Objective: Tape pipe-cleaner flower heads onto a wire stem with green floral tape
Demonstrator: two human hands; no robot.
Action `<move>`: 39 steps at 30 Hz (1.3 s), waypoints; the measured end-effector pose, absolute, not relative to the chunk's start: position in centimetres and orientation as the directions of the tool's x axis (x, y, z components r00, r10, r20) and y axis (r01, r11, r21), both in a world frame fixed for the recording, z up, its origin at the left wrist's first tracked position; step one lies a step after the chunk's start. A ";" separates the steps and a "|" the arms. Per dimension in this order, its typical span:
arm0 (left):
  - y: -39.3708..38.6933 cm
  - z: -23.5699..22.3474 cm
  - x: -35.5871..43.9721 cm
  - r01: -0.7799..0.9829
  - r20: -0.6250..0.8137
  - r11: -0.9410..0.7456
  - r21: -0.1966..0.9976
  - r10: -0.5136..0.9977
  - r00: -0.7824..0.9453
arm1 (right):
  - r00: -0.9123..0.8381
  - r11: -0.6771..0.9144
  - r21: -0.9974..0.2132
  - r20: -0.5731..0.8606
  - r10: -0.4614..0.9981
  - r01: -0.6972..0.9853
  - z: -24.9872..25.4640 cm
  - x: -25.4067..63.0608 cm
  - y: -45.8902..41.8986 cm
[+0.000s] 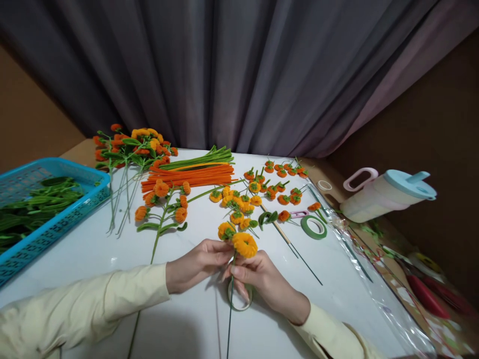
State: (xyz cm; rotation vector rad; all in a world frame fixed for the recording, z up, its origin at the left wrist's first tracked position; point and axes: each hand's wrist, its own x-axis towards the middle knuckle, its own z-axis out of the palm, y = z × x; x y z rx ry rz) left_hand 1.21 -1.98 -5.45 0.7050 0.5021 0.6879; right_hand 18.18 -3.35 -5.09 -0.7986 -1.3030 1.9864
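Note:
Two yellow pipe-cleaner flowers meet at a dark wire stem: a large one (245, 244) facing up and a smaller one (226, 230) to its left. My left hand (202, 262) pinches just below the smaller flower, where the stems join. Below the large flower, my right hand (264, 279) has thumb and fingers closed on the wire stem (229, 319), which runs down toward me. A roll of tape (239, 307) shows beneath the right fingers; whether they hold it I cannot tell. Left of my hands lies a finished orange flower spray (160, 224) with green leaves.
A blue basket (52, 234) of green leaves stands at left. Behind lie bundled orange pipe cleaners (190, 175) and a flower bunch (129, 144). Loose yellow flowers (234, 202), green tape (314, 227), a tumbler (377, 197) and red-handled pliers (426, 296) are farther right.

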 end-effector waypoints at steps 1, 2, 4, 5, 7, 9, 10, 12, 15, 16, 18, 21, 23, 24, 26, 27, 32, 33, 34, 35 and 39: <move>-1.9 -5.3 1.2 -0.382 -0.188 0.561 0.734 0.708 0.681 | -0.636 -0.316 -0.932 -0.137 0.759 -0.177 -5.2 18.2 -3.3; -1.9 -5.2 1.2 -0.366 -0.191 0.557 0.746 0.705 0.683 | -0.644 -0.313 -0.933 -0.131 0.753 -0.177 -5.2 18.2 -3.2; -1.8 -4.8 1.2 -0.328 -0.206 0.523 0.787 0.723 0.659 | -0.643 -0.296 -0.943 -0.133 0.754 -0.152 -4.9 18.2 -3.2; -1.8 -4.6 1.2 -0.305 -0.215 0.490 0.817 0.749 0.626 | -0.629 -0.280 -0.952 -0.140 0.765 -0.128 -4.8 18.2 -3.1; -1.8 -4.2 1.1 -0.241 -0.217 0.391 0.888 0.820 0.529 | -0.581 -0.246 -0.967 -0.167 0.796 -0.059 -4.3 18.3 -3.2; -2.0 -3.9 1.1 -0.170 -0.188 0.287 0.943 0.879 0.439 | -0.536 -0.231 -0.973 -0.199 0.820 0.008 -3.8 18.5 -3.2; -2.1 -3.8 1.0 -0.148 -0.173 0.254 0.956 0.892 0.417 | -0.523 -0.229 -0.973 -0.210 0.826 0.028 -3.7 18.5 -3.3; -2.4 -3.9 1.0 -0.171 -0.169 0.266 0.949 0.884 0.436 | -0.524 -0.223 -0.974 -0.210 0.825 0.039 -3.5 18.6 -3.4; -2.4 -4.5 1.1 -0.331 -0.177 0.424 0.843 0.800 0.573 | -0.548 -0.221 -0.975 -0.182 0.816 -0.006 -3.8 18.6 -3.4; -2.3 -4.8 1.2 -0.376 -0.170 0.482 0.791 0.765 0.621 | -0.559 -0.228 -0.973 -0.173 0.811 -0.030 -3.9 18.6 -3.4; -2.1 -5.3 1.2 -0.415 -0.150 0.569 0.710 0.698 0.700 | -0.588 -0.259 -0.963 -0.164 0.792 -0.081 -4.2 18.5 -3.5; -1.9 -5.7 1.3 -0.408 -0.133 0.606 0.683 0.652 0.747 | -0.642 -0.323 -0.935 -0.160 0.750 -0.144 -4.5 18.3 -3.5; -1.8 -5.8 1.3 -0.396 -0.133 0.603 0.693 0.646 0.752 | -0.661 -0.353 -0.920 -0.158 0.733 -0.171 -4.6 18.2 -3.5; -1.8 -5.8 1.3 -0.388 -0.137 0.606 0.695 0.641 0.755 | -0.666 -0.360 -0.917 -0.159 0.729 -0.175 -4.6 18.1 -3.6; -1.8 -5.8 1.4 -0.377 -0.143 0.613 0.694 0.631 0.763 | -0.672 -0.360 -0.916 -0.155 0.724 -0.175 -4.7 18.0 -3.5; -1.7 -5.8 1.4 -0.377 -0.146 0.614 0.694 0.632 0.761 | -0.674 -0.354 -0.919 -0.151 0.723 -0.174 -4.7 18.0 -3.5; -1.7 -5.9 1.5 -0.391 -0.175 0.599 0.699 0.674 0.718 | -0.623 -0.286 -0.948 -0.138 0.770 -0.143 -4.2 18.1 -3.5; -1.8 -5.8 1.5 -0.398 -0.183 0.591 0.702 0.690 0.701 | -0.608 -0.270 -0.955 -0.140 0.781 -0.126 -4.1 18.1 -3.5; -1.8 -5.8 1.4 -0.405 -0.191 0.578 0.709 0.709 0.679 | -0.597 -0.257 -0.960 -0.143 0.789 -0.109 -4.0 18.2 -3.6; -1.9 -5.6 1.3 -0.409 -0.198 0.560 0.721 0.731 0.653 | -0.589 -0.244 -0.965 -0.142 0.796 -0.097 -4.0 18.3 -3.6; -2.0 -4.7 1.1 -0.343 -0.241 0.469 0.814 0.809 0.536 | -0.523 -0.237 -0.970 -0.172 0.835 -0.058 -4.2 18.3 -3.7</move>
